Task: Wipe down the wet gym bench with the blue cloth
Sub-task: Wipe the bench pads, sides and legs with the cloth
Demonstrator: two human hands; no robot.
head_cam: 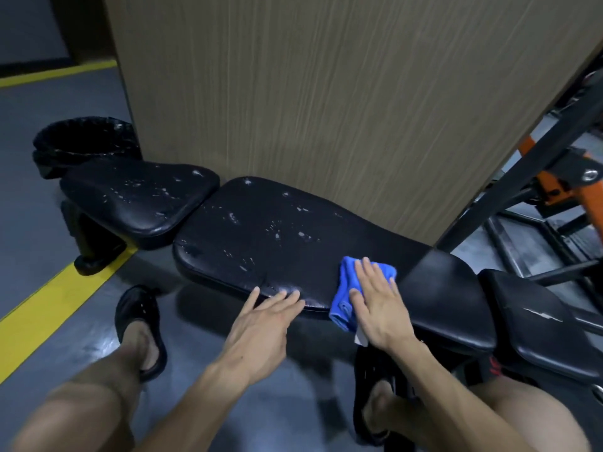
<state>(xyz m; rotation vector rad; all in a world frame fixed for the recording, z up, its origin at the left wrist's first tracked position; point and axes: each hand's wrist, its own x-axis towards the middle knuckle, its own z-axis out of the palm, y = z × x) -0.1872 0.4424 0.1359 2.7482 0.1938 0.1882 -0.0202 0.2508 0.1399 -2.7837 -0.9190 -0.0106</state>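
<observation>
The blue cloth [362, 288] lies lower right of centre on the worktop [277, 236], pinned under the right hand [380, 308], fingers flat and spread. Wet droplets stretch toward upper left along the pad; the left hand [261, 318] rests open just beside it.

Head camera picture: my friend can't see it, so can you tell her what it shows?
A person's right hand presses a blue cloth flat on a black gym bench speckled with water drops. The left hand rests open on the bench's near edge, and a black bin stands at the far end.
</observation>
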